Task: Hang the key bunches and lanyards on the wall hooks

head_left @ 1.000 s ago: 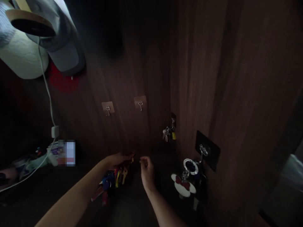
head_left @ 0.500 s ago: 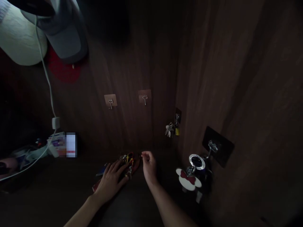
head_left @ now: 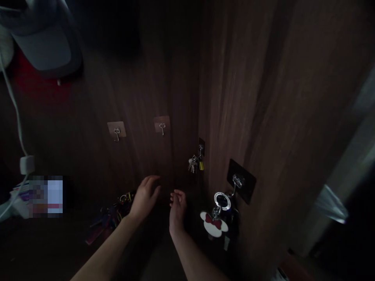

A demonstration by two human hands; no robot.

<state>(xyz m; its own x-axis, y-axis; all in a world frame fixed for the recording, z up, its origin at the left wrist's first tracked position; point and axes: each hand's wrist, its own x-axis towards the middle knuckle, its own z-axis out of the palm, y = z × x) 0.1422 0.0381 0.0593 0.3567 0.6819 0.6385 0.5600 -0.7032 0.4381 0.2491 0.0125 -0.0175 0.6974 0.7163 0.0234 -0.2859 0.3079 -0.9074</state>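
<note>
My left hand [head_left: 145,196] is above the dark surface, just right of a pile of keys and cords [head_left: 124,203]. Its fingers bend to the right with the thumb apart, and nothing shows between them. A dark red flat item [head_left: 95,235] lies at the pile's left end; dim light and blur hide the rest of the pile. Facing it, my right hand [head_left: 177,210] has its fingers curled in against the thumb. Whatever those fingers may hold is hidden.
Two bare adhesive hooks [head_left: 116,130] are on the back wall. A key bunch [head_left: 193,164] hangs in the corner. On the right wall hangs a ring with a white bow-trimmed charm [head_left: 213,226]. Caps [head_left: 47,48], a white cable [head_left: 14,101] and boxes [head_left: 38,199] are at left.
My left hand has lifted off the pile and moved right of it. My right hand has turned and its fingers have curled further in. The view has swung right.
</note>
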